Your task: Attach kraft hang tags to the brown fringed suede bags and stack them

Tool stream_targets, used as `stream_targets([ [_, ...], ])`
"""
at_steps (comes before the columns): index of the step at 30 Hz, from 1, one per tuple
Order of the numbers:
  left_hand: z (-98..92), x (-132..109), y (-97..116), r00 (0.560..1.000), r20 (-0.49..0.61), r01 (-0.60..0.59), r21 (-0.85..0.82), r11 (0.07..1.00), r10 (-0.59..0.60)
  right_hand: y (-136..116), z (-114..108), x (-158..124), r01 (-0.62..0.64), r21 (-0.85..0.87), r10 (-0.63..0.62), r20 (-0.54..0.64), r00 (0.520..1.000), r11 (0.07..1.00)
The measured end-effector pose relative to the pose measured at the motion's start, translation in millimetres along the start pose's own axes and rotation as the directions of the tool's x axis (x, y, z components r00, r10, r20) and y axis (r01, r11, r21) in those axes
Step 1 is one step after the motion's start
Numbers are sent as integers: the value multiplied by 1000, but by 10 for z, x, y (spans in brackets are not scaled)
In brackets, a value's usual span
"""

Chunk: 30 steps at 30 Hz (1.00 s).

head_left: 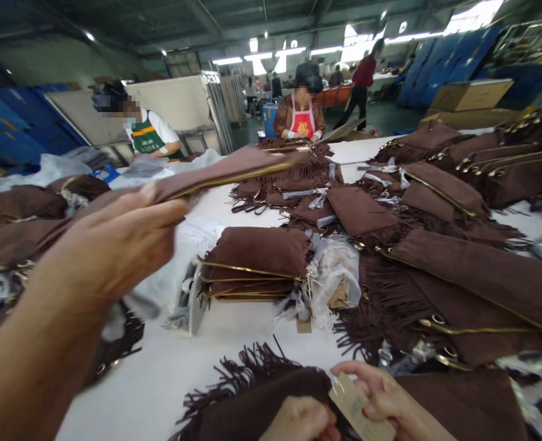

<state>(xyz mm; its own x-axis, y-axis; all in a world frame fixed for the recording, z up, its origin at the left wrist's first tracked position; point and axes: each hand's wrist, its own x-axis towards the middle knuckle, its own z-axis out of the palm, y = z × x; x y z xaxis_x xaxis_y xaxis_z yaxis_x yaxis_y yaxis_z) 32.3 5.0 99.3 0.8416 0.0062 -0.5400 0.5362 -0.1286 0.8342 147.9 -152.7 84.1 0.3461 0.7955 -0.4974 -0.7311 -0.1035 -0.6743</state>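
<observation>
At the bottom centre, my left hand point(301, 419) is closed beside a dark brown fringed bag point(247, 407); what its curled fingers hold cannot be made out. Just to its right, my right hand point(383, 395) pinches a beige paper tag point(357, 407), which has a white string at its top end. The tag hangs over the bag's right side. From the left edge another person's forearm and hand point(114, 245) reach across, gripping a brown bag piece point(225, 171) with a gold zipper, raised above the table.
A stack of brown zippered bags point(259, 257) stands mid-table, with crumpled clear plastic point(342, 269) on its right. More fringed bags point(477, 275) cover the right side. Two people, one in a green apron point(146, 138) and one in a red apron point(302, 122), are across the table.
</observation>
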Motion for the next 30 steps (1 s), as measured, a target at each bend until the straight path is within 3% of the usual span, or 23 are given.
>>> stream_targets([
  [2,-324,-11,289,995,-80,-64,-99,993,56,14,35,16,-12,17,11,53,999,1000],
  [5,-1160,-174,642,962,-238,-177,-188,966,130,62,28,36,-28,-30,30,62,998,999],
  [7,-1583,-287,703,932,-330,-235,-233,944,151,108,-4,43,-11,-85,16,58,998,996],
  [8,-1649,-316,670,907,-390,-274,-254,927,161,132,-20,46,7,-109,-1,59,998,994],
  [10,-1435,-288,508,945,-326,-164,-472,866,2,181,-45,52,42,-159,-34,54,998,986],
  [12,-884,-153,290,946,-289,-83,-655,751,-147,232,-60,63,59,-202,-55,27,998,978],
  [15,-53,131,9,954,-230,-25,-699,715,-192,316,-75,93,100,-257,-116,-46,992,961],
  [17,216,280,-114,948,-237,-33,-735,677,-211,366,-81,113,140,-293,-175,-95,980,946],
  [19,260,361,-188,932,-267,-63,-784,618,-244,401,-85,123,154,-325,-207,-137,969,933],
  [22,159,380,-223,913,-293,-93,-826,556,-283,426,-92,124,139,-332,-204,-167,965,933],
  [30,33,311,-121,895,-305,-139,-885,443,-327,384,-64,104,31,-330,-114,-238,965,943],
])
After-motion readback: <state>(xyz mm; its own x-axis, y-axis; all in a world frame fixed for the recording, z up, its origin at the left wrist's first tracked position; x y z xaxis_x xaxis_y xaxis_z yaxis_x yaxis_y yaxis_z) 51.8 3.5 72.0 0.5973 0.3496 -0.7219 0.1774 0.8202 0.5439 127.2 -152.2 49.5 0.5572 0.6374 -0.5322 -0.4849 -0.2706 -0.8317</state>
